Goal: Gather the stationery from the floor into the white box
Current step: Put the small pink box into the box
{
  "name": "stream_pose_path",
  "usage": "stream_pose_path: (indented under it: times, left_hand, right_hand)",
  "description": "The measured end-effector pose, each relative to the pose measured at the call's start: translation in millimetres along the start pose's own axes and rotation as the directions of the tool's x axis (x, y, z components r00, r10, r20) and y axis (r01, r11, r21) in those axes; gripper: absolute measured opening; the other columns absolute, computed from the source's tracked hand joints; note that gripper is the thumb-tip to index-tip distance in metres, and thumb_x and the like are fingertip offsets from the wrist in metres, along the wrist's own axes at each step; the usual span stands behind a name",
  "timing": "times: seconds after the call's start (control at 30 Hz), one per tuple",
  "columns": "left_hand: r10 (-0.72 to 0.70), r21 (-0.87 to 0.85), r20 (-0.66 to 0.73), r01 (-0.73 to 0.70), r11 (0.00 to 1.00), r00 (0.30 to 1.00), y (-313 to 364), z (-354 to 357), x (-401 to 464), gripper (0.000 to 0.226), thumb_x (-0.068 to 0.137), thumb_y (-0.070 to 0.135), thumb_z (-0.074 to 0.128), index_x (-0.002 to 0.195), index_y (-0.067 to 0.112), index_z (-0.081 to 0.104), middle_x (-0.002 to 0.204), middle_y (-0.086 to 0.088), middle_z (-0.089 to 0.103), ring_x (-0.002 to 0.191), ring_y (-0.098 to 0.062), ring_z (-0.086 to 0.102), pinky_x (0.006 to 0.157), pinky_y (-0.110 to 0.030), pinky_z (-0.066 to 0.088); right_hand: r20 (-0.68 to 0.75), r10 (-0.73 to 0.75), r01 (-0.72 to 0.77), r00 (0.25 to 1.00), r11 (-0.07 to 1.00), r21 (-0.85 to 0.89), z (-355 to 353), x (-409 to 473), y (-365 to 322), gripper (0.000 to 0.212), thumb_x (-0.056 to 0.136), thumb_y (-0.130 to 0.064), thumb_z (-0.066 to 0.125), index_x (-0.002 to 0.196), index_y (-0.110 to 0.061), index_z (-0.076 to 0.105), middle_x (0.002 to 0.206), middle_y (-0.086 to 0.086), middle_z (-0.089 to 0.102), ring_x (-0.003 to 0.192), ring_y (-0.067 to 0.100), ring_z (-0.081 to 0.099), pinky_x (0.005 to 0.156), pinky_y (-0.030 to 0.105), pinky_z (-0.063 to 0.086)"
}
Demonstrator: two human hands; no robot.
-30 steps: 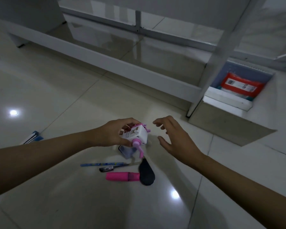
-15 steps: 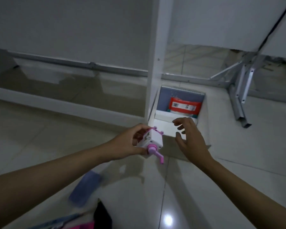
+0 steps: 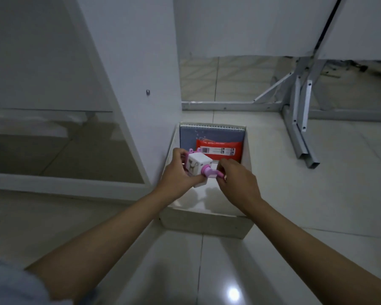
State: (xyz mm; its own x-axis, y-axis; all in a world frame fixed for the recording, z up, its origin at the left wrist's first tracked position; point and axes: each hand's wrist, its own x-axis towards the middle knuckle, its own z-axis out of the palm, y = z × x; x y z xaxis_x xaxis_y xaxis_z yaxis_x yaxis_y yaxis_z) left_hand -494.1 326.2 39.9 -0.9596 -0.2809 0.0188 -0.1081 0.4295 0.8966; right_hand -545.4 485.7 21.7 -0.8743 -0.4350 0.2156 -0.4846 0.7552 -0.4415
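The left hand (image 3: 176, 177) has its fingers curled round a small white plastic cube-shaped pencil sharpener with pink trim (image 3: 197, 169), thumb along the near face and fingertips over the far top edge, so the body sits steady above the open white rectangular cardboard box (image 3: 207, 223) on the pale glossy tiled floor (image 3: 317, 205). The right hand (image 3: 238, 181) pinches the end of the sharpener's pink plastic crank handle (image 3: 211, 172), which sticks out sideways towards those fingers; holding it there probably keeps the crank from swinging while the sharpener is lowered. Just beyond both sets of fingertips, at the far end of the box, a blue spiral-bound notebook (image 3: 211, 134) lies flat with a red plastic packet with a white label (image 3: 219, 149) on top of it. Below the fingers the near part of the box floor is bare, the likely spot to set the sharpener down.
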Motion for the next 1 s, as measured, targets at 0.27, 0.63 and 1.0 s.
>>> stream_pose_path:
  times: [0.27,0.63,1.0]
  left_hand:
    - [-0.038,-0.001,-0.126,0.039,0.999,0.991,-14,31,16,0.066,0.07,0.029,0.081,0.108,0.02,0.028,0.11,0.0,0.051,0.09,-0.013,0.059,0.068,-0.015,0.054]
    - [0.098,0.218,0.026,-0.102,0.971,0.995,-10,31,11,0.069,0.062,0.031,0.085,0.105,0.026,0.03,0.112,-0.004,0.054,0.096,-0.017,0.058,0.068,-0.016,0.05]
    - [0.005,0.604,0.078,-0.051,0.795,0.997,-16,2,-28,0.021,0.093,0.036,0.047,0.088,0.019,0.058,0.083,0.001,0.067,0.072,-0.016,0.061,0.064,-0.028,0.048]
  right_hand:
    - [-0.081,0.092,-0.074,0.992,0.977,0.2,10,1,0,0.034,0.094,-0.018,0.048,0.127,-0.021,0.043,0.134,0.003,0.05,0.117,0.019,0.052,0.093,0.027,0.044]
    - [0.008,-0.048,0.044,0.999,0.961,0.274,16,6,0,0.054,0.085,-0.041,0.064,0.131,-0.023,0.046,0.127,0.001,0.056,0.113,0.017,0.049,0.096,0.033,0.044]
    - [0.139,-0.015,0.014,0.99,1.0,0.005,19,21,5,0.05,0.083,-0.018,0.071,0.128,-0.022,0.05,0.14,0.008,0.046,0.125,0.028,0.047,0.105,0.038,0.039]
